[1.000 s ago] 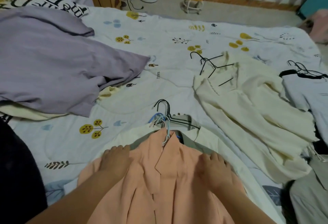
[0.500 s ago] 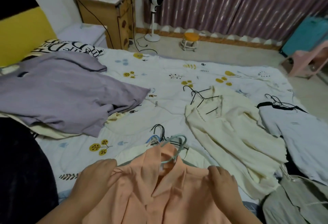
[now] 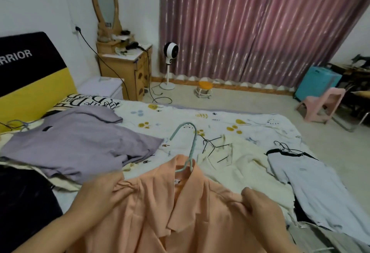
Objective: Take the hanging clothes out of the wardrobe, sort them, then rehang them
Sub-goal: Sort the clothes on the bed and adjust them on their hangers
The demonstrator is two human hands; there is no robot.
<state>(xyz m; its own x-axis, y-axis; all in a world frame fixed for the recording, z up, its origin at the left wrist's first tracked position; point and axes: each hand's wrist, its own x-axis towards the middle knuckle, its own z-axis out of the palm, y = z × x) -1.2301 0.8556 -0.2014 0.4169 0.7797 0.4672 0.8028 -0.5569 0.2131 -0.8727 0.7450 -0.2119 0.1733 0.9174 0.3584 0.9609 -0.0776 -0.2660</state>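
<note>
An orange collared jacket [image 3: 152, 212] on a pale green hanger [image 3: 190, 148] is raised off the bed in front of me. My left hand [image 3: 98, 194] grips its left shoulder and my right hand [image 3: 258, 202] grips its right shoulder. The hanger's hook stands upright above the collar. On the bed lie a cream garment [image 3: 242, 164] with black wire hangers [image 3: 214, 144], a pale blue dress [image 3: 312, 180] on a black hanger, and a lilac garment [image 3: 76, 142] at the left.
The bed has a white patterned quilt [image 3: 220, 120] and a black-and-yellow headboard [image 3: 30, 76]. A dark garment [image 3: 24, 202] lies at the lower left. Beyond the bed stand a wooden dresser [image 3: 126, 68], a fan [image 3: 170, 52], a small stool [image 3: 204, 88], a pink chair [image 3: 322, 104] and curtains [image 3: 250, 22].
Both hands have lifted the orange jacket off the pile by its shoulders. My head has tilted up, bringing the room and curtains into view.
</note>
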